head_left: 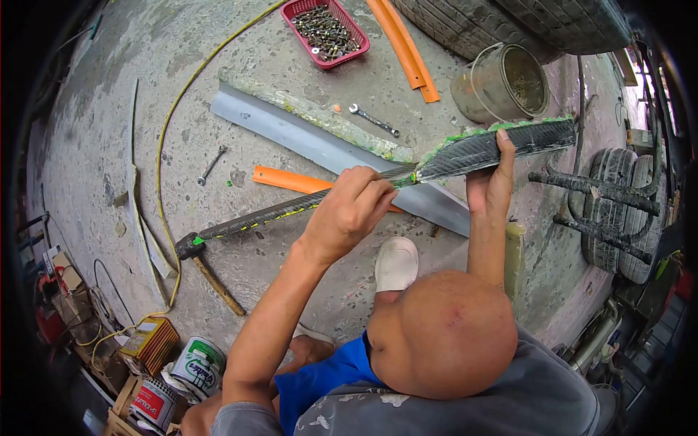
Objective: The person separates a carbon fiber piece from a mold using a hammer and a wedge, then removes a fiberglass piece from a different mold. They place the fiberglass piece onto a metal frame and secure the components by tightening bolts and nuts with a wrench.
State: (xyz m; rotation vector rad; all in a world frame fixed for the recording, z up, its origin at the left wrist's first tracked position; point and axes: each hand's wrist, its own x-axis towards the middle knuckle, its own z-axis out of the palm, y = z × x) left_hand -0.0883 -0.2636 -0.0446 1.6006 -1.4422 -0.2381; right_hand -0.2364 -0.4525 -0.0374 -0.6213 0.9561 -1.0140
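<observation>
From where I'm standing, the bare knee [451, 327] is rising closest, and the person is sitting low, probably to bring the work within comfortable reach of both arms. Just past the knee, a pale shoe [396, 265] is pressing flat on the concrete.

Beyond it, both hands are holding one long black strip [534, 138] above the floor, slanting across the front of the body. The left hand [345, 218] is closing on the narrow stretch, fingers curling tightly, seemingly to steady it. The right hand [488, 182] is gripping the broad part, thumb lying on top and the other fingers hiding beneath, as though bearing its weight while leaving most of the face uncovered. Ragged green is edging that broad part.

The strip's thin tip is reaching the head of a hammer [219, 287]; whether it is leaning there or only passing above, I can't tell.

Farther out, a grey panel [291, 131] is lying beneath the strip, and two wrenches [374, 120] [211, 166] are resting apart, perhaps where an arm could easily stretch. Beyond, a red basket [345, 59] is keeping bolts [323, 33] together, and a bucket [476, 94] is standing by the tyres [465, 25].
</observation>
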